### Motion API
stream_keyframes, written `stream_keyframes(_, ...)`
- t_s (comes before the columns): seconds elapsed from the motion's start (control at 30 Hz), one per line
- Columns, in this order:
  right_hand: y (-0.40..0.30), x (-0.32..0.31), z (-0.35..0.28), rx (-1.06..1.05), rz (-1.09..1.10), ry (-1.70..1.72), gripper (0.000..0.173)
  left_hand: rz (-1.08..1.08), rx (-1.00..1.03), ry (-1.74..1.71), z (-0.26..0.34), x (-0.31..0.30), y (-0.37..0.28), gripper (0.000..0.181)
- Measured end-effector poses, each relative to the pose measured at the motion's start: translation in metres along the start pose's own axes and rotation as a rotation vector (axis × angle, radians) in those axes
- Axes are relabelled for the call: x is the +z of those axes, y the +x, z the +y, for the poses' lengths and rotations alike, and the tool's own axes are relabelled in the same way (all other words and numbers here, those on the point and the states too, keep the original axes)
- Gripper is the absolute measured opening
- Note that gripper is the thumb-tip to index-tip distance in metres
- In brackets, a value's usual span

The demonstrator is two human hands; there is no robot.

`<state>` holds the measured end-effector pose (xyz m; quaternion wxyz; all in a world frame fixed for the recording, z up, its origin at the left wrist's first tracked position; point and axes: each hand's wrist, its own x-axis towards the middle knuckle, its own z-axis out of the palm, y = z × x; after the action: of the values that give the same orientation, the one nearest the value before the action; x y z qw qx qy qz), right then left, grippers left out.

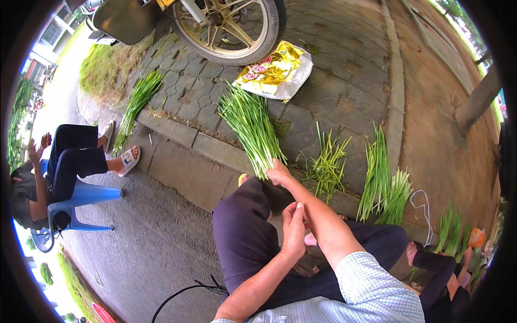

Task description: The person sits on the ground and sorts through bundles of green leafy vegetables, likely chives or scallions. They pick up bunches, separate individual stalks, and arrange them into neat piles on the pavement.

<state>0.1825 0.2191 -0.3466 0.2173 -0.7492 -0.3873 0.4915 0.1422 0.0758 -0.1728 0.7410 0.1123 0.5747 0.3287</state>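
Note:
My right hand [278, 173] is at the stem ends of a large bundle of long green stalks [252, 125] on the paving; its fingers are partly hidden, so its hold on them is unclear. Nearer my body, my left hand [294, 230] is raised beside my right forearm, fingers curled with the thumb up; whether something thin is between the fingertips cannot be told. Right of the large bundle lies a loose heap of short green pieces [328, 161]. Further right are a green bundle [375, 173] and a paler-stemmed one [396, 198].
A gold and white plastic sack [276, 72] touches the far bundle end, beside a motorcycle wheel [226, 30]. Another bundle [139, 105] lies left, near a person in sandals [130, 160] on a blue plastic chair [80, 198]. A stone kerb [218, 153] crosses the ground. Another person sits lower right.

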Motion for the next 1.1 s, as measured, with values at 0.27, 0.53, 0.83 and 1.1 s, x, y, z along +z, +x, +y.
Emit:
stream_keyframes(0.27,-0.020,-0.028,0.022,0.078,-0.282,0.015,0.068,-0.071,-0.080,0.102,-0.014,-0.001,0.003,0.037)
stream_keyframes(0.53,-0.059,-0.060,0.107,0.068,-0.170,0.235,0.061,-0.174,-0.078,0.264,-0.036,0.001,0.007,0.036)
stream_keyframes(0.83,-0.107,-0.110,0.207,0.313,-0.069,0.377,0.051,-0.281,-0.151,0.317,-0.046,0.002,0.001,0.023)
stream_keyframes(1.1,-0.118,-0.180,0.220,0.383,0.119,0.179,0.038,-0.356,-0.167,0.408,-0.057,0.004,0.000,0.017)
